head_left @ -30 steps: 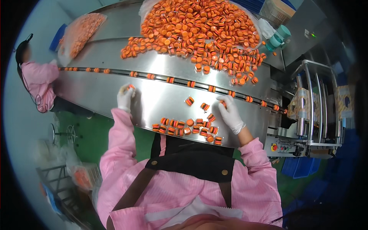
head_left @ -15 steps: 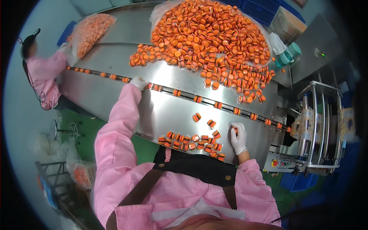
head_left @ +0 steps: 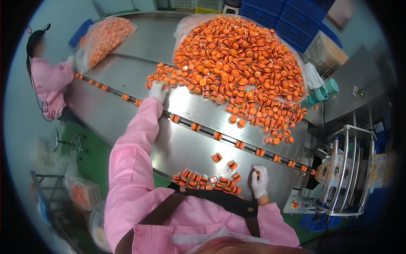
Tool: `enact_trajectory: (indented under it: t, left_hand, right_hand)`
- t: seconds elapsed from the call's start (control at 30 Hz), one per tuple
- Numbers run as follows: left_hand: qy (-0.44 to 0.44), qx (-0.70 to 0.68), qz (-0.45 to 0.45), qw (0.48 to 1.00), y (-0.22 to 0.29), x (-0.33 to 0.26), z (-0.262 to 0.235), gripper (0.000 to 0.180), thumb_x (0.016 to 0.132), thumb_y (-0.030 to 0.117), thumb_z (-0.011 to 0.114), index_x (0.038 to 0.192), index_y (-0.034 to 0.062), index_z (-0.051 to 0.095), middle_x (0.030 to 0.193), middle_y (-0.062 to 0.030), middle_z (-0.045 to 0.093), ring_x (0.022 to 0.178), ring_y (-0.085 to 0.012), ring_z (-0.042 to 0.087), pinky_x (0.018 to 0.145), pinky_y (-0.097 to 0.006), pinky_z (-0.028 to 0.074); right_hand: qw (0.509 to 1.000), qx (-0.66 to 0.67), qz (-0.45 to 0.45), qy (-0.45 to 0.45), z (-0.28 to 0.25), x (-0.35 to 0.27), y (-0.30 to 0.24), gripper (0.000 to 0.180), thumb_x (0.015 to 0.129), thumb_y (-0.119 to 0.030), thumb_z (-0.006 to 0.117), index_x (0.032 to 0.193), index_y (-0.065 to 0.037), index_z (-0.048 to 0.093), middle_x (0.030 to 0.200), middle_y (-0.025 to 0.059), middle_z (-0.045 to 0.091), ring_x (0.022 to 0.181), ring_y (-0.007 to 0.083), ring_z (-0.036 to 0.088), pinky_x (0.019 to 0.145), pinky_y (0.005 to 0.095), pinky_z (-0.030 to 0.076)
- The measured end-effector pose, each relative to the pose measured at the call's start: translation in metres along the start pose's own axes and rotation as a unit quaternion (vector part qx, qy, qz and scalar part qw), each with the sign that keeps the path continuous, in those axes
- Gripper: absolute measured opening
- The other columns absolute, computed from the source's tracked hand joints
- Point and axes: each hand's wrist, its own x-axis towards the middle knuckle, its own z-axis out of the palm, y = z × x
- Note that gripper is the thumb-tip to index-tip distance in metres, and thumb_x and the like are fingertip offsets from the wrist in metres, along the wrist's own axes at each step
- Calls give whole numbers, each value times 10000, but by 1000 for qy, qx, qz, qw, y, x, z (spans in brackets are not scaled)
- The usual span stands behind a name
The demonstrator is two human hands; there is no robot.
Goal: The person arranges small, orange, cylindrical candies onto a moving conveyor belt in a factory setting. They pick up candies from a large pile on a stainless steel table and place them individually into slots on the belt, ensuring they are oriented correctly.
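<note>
- Co-worker (head_left: 48, 89) in pink at far left; one hand at a clear bag (head_left: 110, 40) of orange pieces;
- Left hand (head_left: 158, 91), white-gloved, at the left end of the large pile (head_left: 241, 63) of wrapped, burger-shaped pieces; fingers bent down, grip cannot be told;
- Conveyor channel (head_left: 207, 131) passing under the left forearm; single spaced row in it;
- Small group (head_left: 205, 180) of like pieces near the steel table's (head_left: 182, 150) front edge;
- Right hand (head_left: 259, 182), gloved, beside that group; thumb and fingers pinching one orange piece (head_left: 256, 173);
- Metal-framed machine (head_left: 347, 169) at the channel's right end.
</note>
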Motion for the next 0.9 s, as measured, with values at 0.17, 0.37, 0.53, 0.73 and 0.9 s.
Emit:
enact_trajectory:
  t: [0.17, 0.37, 0.53, 0.73, 0.9]
  left_hand:
    - [-31, -16, -15, 999, 3, -1, 2, 283, 799, 133, 668, 1065, 87, 584, 1002, -180, 574, 902, -315, 599, 802, -378, 479]
    - [27, -4, -65, 997, 4, -14, -36, 460, 780, 248, 693, 1141, 38, 498, 868, -193, 634, 789, -337, 639, 709, -406, 499]
    - [2, 79, -216, 973, -41, -16, -104, 538, 748, 303, 721, 1142, 5, 508, 915, -202, 664, 855, -336, 656, 758, -408, 506]
    - [-207, 172, -227, 936, -58, -22, -117, 459, 732, 373, 760, 964, 3, 621, 921, -184, 667, 885, -318, 647, 766, -399, 493]
    - [-186, 149, -231, 943, -44, 4, -111, 493, 749, 445, 746, 984, 19, 664, 981, -187, 665, 944, -325, 634, 814, -393, 487]
  right_hand:
    - [1000, -15, -2, 0, 1, -1, 1, 180, 800, 1, 559, 977, -1, 593, 962, 169, 586, 888, 322, 589, 799, 371, 482]
    - [1000, -20, -5, -8, 1, 0, 3, 189, 796, 3, 563, 984, -5, 586, 959, 164, 587, 889, 322, 589, 795, 377, 485]
    - [1000, -23, -11, -9, 3, 0, 4, 201, 792, -5, 572, 992, -14, 576, 960, 158, 589, 890, 320, 594, 788, 382, 489]
    - [999, -37, -11, -11, 4, -2, 7, 206, 792, -11, 575, 997, -25, 575, 964, 150, 592, 894, 317, 601, 785, 382, 492]
    - [999, -32, -7, -9, 3, -1, 7, 200, 792, -7, 575, 990, -27, 573, 962, 149, 592, 886, 316, 603, 776, 378, 495]
